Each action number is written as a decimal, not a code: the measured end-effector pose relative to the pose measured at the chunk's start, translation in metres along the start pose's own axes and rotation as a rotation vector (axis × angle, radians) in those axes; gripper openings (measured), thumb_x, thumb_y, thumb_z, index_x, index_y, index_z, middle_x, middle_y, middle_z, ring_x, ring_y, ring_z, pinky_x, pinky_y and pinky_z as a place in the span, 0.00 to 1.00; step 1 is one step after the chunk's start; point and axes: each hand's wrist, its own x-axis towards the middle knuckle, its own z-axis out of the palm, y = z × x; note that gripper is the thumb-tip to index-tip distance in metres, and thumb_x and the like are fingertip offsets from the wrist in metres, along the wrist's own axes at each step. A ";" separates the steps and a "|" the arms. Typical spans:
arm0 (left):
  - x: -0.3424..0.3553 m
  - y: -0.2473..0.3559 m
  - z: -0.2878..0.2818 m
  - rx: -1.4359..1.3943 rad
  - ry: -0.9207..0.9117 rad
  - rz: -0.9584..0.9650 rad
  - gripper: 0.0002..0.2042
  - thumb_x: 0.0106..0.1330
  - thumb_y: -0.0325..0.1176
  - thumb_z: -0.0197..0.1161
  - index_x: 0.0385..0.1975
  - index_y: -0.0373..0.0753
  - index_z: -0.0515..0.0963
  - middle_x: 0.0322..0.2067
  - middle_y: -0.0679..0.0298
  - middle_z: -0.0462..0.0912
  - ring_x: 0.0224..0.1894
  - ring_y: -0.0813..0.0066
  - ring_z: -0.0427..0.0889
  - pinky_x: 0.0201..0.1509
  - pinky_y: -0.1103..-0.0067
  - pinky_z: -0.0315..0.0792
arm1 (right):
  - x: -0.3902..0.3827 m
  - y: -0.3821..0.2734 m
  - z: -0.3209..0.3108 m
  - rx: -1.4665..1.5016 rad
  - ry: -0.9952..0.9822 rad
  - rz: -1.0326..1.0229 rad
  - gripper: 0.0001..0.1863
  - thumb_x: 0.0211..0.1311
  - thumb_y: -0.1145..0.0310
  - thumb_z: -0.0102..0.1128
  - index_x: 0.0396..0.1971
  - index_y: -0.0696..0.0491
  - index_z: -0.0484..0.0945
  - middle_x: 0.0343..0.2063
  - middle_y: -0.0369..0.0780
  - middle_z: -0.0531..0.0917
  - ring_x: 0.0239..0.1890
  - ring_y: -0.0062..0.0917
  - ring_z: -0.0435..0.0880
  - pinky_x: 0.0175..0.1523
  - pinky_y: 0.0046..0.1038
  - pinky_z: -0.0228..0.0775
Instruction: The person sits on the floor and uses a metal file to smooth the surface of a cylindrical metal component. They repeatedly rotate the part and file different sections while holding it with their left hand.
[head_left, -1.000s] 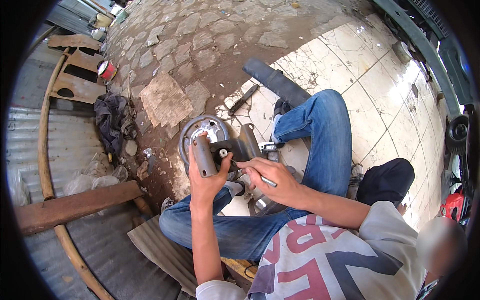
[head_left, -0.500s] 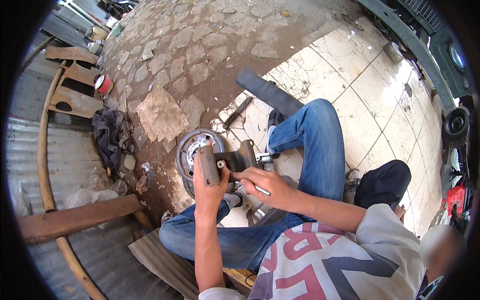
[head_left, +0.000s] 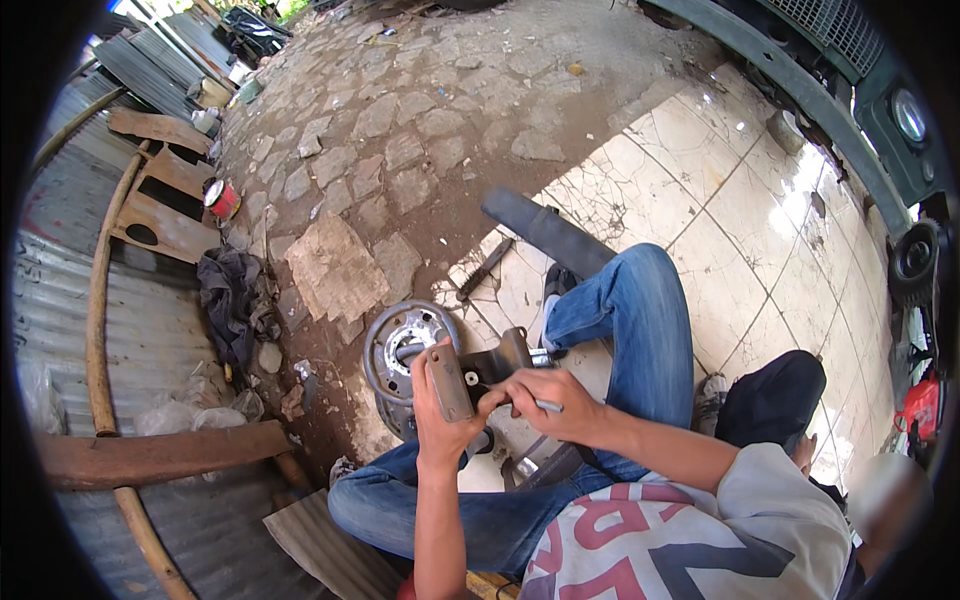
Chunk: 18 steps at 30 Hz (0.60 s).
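Note:
A brown metal bracket [head_left: 456, 388], with a flat plate pierced by holes and a wider arm reaching right, is gripped in my left hand [head_left: 436, 425]. My right hand [head_left: 552, 402] is closed round a slim tool with a pale grey end [head_left: 549, 405]. Its working end is hidden by my fingers, close to the bracket's inner side. Just beyond my left hand, a round metal disc with a raised rim and holes [head_left: 374, 343] lies on the ground. My bent knees in jeans [head_left: 652, 340] frame the work.
A wire brush [head_left: 484, 269] and a long dark padded strip [head_left: 548, 226] lie on the cracked tiles [head_left: 735, 240]. Corrugated sheets and a wooden beam [head_left: 160, 455] stand at left, near a red can [head_left: 222, 199]. Another person sits close at right beside a vehicle front [head_left: 875, 110].
The whole scene sits lower in the picture as the view tilts up. My right fingers have closed in nearer to the bracket; both hands keep their holds.

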 end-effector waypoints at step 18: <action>-0.021 -0.025 0.007 -0.271 0.169 -0.126 0.48 0.59 0.75 0.53 0.57 0.28 0.71 0.54 0.48 0.76 0.54 0.44 0.74 0.58 0.56 0.67 | 0.003 -0.002 -0.003 0.052 -0.042 -0.068 0.12 0.69 0.73 0.52 0.39 0.64 0.82 0.27 0.47 0.83 0.28 0.34 0.85 0.35 0.31 0.76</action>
